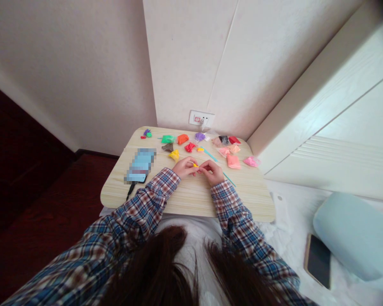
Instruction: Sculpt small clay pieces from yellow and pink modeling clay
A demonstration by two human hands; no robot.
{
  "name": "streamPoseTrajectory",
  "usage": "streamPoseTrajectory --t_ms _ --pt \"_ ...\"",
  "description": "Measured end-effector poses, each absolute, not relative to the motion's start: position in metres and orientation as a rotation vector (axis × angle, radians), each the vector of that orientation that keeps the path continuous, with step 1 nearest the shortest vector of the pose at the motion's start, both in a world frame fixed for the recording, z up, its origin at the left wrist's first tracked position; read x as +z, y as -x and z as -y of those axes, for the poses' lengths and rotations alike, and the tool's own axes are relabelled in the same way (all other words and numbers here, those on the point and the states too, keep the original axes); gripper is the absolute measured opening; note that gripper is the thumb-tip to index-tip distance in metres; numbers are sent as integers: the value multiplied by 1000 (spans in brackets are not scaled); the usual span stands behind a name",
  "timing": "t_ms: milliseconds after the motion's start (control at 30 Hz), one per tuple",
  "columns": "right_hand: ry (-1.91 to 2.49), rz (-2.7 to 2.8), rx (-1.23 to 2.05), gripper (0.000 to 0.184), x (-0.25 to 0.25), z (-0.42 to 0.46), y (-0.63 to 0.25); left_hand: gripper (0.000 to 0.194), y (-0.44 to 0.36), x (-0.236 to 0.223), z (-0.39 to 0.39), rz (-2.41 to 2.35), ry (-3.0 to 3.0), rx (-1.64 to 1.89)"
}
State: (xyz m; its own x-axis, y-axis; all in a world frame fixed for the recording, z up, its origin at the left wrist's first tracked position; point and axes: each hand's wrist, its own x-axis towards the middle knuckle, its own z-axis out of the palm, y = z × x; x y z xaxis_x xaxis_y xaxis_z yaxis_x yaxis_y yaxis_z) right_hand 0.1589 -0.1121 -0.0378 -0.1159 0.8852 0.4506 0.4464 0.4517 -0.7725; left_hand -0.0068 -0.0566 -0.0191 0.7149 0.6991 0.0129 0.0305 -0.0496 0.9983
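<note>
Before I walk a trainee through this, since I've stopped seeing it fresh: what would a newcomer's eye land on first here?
Probably the scatter of bright packets, such as the orange one, along the table's far side. Next, the left hand and right hand, meeting mid-table around a small yellow piece. Then the pale blue cushion, off to the right beside a dark phone.
</note>
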Motion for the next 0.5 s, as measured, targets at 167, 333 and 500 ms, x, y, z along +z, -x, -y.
streamPoseTrajectory --t_ms 167,333,500 --pt "1174 1728 583 22 -37 113 -159 19 6 -20 57 -621 -1536 595" --pt "1187 1694 586 22 -36 115 -158 20 6 -17 58 -630 -1534 598" --pt "1177 1618 592 24 -40 113 -159 21 6 -16 62 -662 -1544 608"
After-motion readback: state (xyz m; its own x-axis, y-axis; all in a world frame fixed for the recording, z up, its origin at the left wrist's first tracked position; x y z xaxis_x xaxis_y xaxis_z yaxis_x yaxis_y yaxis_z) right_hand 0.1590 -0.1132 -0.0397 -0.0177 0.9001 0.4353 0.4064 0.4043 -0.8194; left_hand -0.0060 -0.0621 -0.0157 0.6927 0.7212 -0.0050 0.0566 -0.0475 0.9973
